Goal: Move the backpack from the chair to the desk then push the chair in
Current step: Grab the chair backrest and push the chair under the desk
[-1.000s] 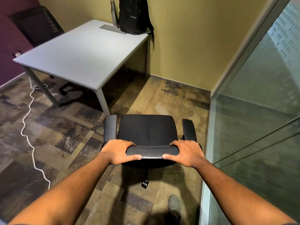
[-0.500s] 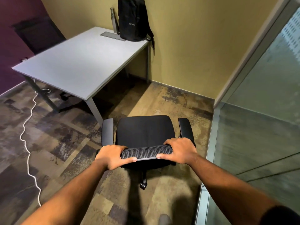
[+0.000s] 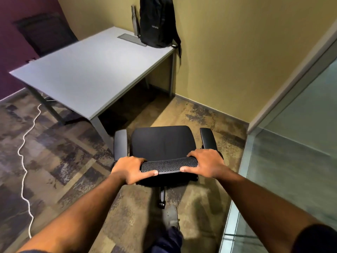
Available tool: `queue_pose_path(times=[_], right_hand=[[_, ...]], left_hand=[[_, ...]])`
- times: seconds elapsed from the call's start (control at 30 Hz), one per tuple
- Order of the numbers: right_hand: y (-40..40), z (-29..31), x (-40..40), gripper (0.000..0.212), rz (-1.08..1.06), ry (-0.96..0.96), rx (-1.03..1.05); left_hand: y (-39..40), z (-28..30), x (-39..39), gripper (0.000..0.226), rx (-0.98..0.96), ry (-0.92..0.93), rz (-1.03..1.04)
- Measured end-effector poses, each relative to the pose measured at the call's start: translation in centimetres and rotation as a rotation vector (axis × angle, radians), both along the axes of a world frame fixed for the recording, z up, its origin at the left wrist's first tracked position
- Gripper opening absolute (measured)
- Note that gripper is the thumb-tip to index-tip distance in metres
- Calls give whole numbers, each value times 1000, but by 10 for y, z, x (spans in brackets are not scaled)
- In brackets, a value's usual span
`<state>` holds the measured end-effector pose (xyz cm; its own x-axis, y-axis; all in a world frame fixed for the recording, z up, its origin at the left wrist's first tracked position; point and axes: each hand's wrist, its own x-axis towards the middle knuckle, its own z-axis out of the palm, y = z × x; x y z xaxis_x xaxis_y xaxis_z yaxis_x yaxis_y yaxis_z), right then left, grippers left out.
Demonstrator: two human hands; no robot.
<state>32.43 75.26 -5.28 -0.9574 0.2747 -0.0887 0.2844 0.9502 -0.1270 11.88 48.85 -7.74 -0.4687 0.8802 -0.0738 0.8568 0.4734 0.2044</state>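
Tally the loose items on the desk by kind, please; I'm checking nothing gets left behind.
Backpack: 1
Bottle: 1
Total: 2, both standing at the far edge of the desk, against the wall.

Dim warm light; blurred, wide-angle-warped edges

White cable (image 3: pixel 23 161) snaking across patterned carpet (image 3: pixel 63 161) at left. Frosted glass partition (image 3: pixel 291 170) at right, meeting yellow wall (image 3: pixel 228 52). Second dark chair (image 3: pixel 45 31) against purple wall (image 3: pixel 11 42).
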Motion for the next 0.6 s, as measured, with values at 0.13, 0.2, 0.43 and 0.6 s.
queue_pose_path(times=[0.13, 0.2, 0.43, 0.6], right_hand=[[41, 2, -40, 94, 23, -47, -31], [60, 3, -60, 91, 32, -83, -43], [133, -1, -127, 88, 61, -56, -13], [189, -4, -165, 90, 117, -66, -21]], left_hand=[[39, -2, -38, 90, 14, 41, 17], [56, -3, -54, 93, 6, 69, 34], [118, -1, -100, 98, -37, 59, 122], [162, -4, -118, 100, -43, 69, 178]])
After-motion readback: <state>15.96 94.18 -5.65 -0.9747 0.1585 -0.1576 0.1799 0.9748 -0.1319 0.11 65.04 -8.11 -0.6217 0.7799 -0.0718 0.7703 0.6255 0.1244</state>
